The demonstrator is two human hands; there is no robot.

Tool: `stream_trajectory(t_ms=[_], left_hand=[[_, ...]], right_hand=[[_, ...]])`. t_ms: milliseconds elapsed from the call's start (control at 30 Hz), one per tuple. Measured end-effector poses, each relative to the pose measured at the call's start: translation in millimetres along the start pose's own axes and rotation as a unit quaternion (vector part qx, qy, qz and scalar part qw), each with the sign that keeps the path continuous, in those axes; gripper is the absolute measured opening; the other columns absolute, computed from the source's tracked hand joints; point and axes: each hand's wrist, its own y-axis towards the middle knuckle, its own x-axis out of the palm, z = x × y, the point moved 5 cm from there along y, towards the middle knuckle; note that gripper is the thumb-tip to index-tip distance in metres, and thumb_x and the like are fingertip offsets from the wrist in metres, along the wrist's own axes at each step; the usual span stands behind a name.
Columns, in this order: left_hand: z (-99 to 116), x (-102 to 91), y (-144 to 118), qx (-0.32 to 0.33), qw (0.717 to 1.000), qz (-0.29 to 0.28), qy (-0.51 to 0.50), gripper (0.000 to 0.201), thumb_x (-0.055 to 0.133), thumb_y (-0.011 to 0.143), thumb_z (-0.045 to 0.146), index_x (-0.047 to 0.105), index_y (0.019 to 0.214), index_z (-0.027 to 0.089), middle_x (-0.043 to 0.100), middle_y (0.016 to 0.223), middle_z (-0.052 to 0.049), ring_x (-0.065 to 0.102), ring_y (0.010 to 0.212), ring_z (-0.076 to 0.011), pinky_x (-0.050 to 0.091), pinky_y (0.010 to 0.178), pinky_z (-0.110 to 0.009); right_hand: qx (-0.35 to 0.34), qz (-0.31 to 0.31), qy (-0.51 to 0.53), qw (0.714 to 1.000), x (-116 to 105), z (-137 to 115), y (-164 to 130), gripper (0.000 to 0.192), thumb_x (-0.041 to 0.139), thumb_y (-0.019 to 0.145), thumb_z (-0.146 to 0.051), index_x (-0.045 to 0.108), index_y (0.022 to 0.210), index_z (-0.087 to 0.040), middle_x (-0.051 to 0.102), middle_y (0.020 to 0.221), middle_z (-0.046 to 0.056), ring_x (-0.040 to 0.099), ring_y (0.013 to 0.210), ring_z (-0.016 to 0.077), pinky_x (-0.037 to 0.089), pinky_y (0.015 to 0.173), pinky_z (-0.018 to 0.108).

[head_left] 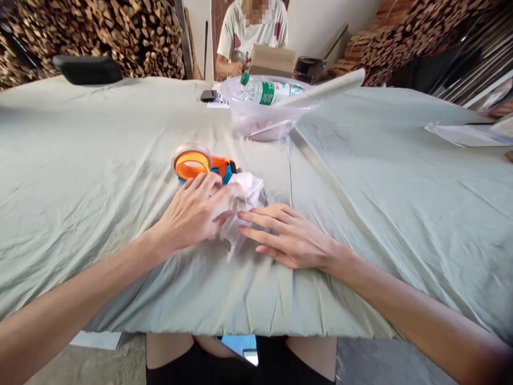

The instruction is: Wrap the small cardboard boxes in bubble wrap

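A crumpled, whitish translucent plastic bag (247,188) lies on the cloth-covered table between my hands. My left hand (196,208) is at its left side, fingers spread, the thumb and forefinger reaching over the plastic. From the right, my right hand (286,235) lies low with fingers stretched out, their tips at the bag's edge. Neither hand shows a closed grip. Just beyond my left hand sits an orange and blue tape dispenser (193,163) with a roll of clear tape on it, partly hidden by my fingers.
Farther back stands a pale plastic basin (264,120) holding a green-labelled bottle (268,92) and a long white roll (328,88). A black case (87,69) is at the far left, papers (468,135) at the right. Across the table a person (252,32) is beside a cardboard box (273,60).
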Motion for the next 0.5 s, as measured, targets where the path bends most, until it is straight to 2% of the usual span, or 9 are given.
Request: stream_trajectory(t_ms=[67,100,200,267,400,467,500], left_hand=[[-6.8,8.9,-2.8,-0.047,0.997,-0.018,-0.052,0.046,0.066,0.106,0.025,0.062,0.152,0.022,0.066,0.138,-0.014,0.070,0.121,-0.0295,0.060,0.096,-0.041],[-9.6,13.6,-4.2,-0.066,0.994,-0.025,-0.080,0.047,0.064,0.106,0.022,0.060,0.153,0.023,0.066,0.140,-0.013,0.070,0.123,-0.0280,0.061,0.098,-0.040],[-13.6,22.4,-6.2,-0.108,0.982,-0.030,-0.153,0.041,0.057,0.106,0.014,0.063,0.145,0.023,0.073,0.131,-0.007,0.073,0.115,-0.0218,0.062,0.096,-0.035],[-12.0,20.6,-5.5,-0.128,0.974,-0.016,-0.189,0.035,0.055,0.104,0.010,0.065,0.135,0.023,0.075,0.124,-0.004,0.074,0.108,-0.0180,0.062,0.092,-0.030],[-1.3,6.0,-4.3,-0.147,0.962,0.013,-0.229,0.033,0.052,0.101,0.008,0.068,0.125,0.022,0.071,0.123,-0.004,0.070,0.086,-0.0115,0.061,0.077,-0.025],[2.9,1.1,-5.2,-0.150,0.962,0.009,-0.230,0.041,0.050,0.098,0.005,0.073,0.127,0.024,0.067,0.137,-0.007,0.071,0.089,-0.0119,0.062,0.075,-0.026],[3.7,0.1,-5.8,-0.149,0.966,0.004,-0.209,0.046,0.051,0.096,0.004,0.075,0.129,0.025,0.063,0.148,-0.009,0.074,0.098,-0.0155,0.063,0.079,-0.030]], right_hand=[[0.000,-0.026,0.040,0.999,8.1,0.0,1.7,0.039,0.041,0.121,-0.029,0.057,0.151,-0.010,0.069,0.156,0.016,0.060,0.147,0.0262,0.047,0.118,0.043],[0.010,-0.035,0.056,0.998,11.6,1.5,1.9,0.042,0.039,0.122,-0.032,0.055,0.153,-0.009,0.069,0.157,0.016,0.062,0.147,0.0255,0.046,0.118,0.043],[0.062,-0.041,0.081,0.994,15.8,10.2,-0.6,0.054,0.029,0.123,-0.047,0.055,0.155,-0.013,0.071,0.154,0.017,0.071,0.133,0.0251,0.049,0.108,0.044],[0.112,-0.020,0.078,0.990,12.8,17.9,-4.6,0.060,0.023,0.123,-0.052,0.060,0.148,-0.013,0.075,0.144,0.018,0.075,0.124,0.0258,0.052,0.100,0.043],[0.250,0.032,0.041,0.967,4.6,34.6,-15.6,0.037,0.037,0.122,-0.035,0.064,0.138,-0.016,0.079,0.123,0.012,0.076,0.097,0.0196,0.054,0.077,0.034],[0.292,0.034,0.021,0.956,5.5,39.6,-18.8,0.035,0.048,0.119,-0.035,0.062,0.147,-0.018,0.077,0.126,0.011,0.073,0.085,0.0173,0.053,0.070,0.033],[0.299,0.029,0.013,0.954,7.2,41.1,-19.0,0.041,0.054,0.117,-0.037,0.059,0.153,-0.019,0.075,0.131,0.013,0.073,0.088,0.0188,0.056,0.074,0.034]])
